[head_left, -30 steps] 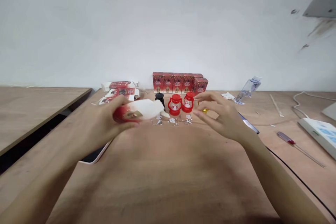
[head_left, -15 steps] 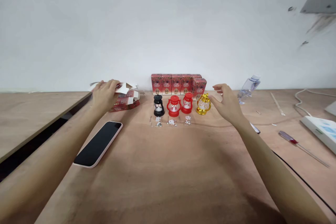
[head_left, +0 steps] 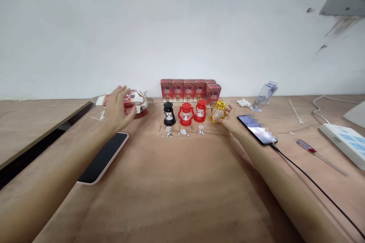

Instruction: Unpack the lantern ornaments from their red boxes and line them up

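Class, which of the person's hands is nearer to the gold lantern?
Right. The right hand is at the right side of the gold lantern; the left hand is well away, by the opened boxes.

glossy, metallic-looking gold lantern (head_left: 218,112)
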A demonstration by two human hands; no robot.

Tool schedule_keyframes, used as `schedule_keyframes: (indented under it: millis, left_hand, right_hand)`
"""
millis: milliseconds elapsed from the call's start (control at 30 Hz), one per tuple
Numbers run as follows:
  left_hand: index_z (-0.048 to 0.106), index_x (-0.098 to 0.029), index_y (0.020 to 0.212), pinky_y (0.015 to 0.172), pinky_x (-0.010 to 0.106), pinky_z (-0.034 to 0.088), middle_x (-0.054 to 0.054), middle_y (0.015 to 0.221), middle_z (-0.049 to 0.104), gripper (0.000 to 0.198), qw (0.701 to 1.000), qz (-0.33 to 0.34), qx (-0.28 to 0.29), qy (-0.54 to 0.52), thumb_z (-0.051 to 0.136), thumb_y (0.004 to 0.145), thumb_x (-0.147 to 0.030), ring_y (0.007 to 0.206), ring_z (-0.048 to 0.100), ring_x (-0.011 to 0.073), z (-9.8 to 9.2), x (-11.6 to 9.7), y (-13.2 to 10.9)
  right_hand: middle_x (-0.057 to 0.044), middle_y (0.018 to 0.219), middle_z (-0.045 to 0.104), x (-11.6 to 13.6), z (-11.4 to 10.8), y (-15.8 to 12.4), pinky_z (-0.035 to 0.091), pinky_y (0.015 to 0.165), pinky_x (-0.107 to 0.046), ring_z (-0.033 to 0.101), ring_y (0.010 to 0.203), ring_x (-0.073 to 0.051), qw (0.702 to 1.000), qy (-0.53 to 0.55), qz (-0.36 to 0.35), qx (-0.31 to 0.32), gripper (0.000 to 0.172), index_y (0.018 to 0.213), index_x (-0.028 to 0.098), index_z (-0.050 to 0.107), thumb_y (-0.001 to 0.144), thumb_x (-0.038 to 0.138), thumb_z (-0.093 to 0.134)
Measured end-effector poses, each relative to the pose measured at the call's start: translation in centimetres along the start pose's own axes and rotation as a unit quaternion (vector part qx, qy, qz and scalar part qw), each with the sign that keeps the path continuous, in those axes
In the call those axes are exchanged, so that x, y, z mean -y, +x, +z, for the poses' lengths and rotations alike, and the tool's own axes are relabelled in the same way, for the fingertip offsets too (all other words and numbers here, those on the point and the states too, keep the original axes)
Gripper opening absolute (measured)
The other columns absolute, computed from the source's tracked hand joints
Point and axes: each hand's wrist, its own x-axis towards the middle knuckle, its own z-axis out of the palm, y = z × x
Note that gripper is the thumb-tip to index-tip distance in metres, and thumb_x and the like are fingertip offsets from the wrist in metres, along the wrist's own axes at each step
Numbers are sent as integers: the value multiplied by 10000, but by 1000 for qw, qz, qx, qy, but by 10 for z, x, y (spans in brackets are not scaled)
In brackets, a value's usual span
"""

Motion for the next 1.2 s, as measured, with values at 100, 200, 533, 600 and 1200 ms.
schedule_keyframes:
  millis: [100,200,533,600,1200]
  left_hand:
    - [445,-174,1213,1048,482,334,147,1289,512,444,994,78,30,-73,486,800,-332,1259,428,297,3,-44,-41]
    - [489,-193,1172,1017,453,386,123,1229,568,369,961,166,155,-157,488,809,-259,1193,500,264,11,-85,-81]
    - [506,-196,1063,885,398,484,84,1047,622,252,930,33,154,-331,516,826,-280,1014,590,220,21,-125,-99]
    - [499,-196,1104,911,429,461,90,1085,612,333,935,18,157,-317,563,810,-340,1039,570,233,22,-126,-99]
    - [455,-214,944,639,302,482,-1,840,638,368,913,-129,163,-352,652,694,-397,727,613,179,23,-125,-107]
  right_hand:
    - [-203,1358,451,1,5,-8,456,988,-458,516,1206,-292,999,31,5,4,904,1297,168,317,543,362,776]
    - [-179,1227,577,6,6,-14,438,987,-493,558,1134,-304,1000,7,9,9,668,1148,151,483,566,314,768]
    - [-116,1140,657,25,-1,-76,467,963,-482,621,1060,-276,996,74,-1,40,500,1083,182,571,666,410,726]
    - [-100,1077,689,38,9,-103,518,904,-455,656,999,-262,984,108,5,141,448,1049,196,582,681,405,729]
    - [-23,1129,524,63,57,-145,468,712,-263,519,761,-100,969,240,-16,50,304,1080,272,498,812,322,634]
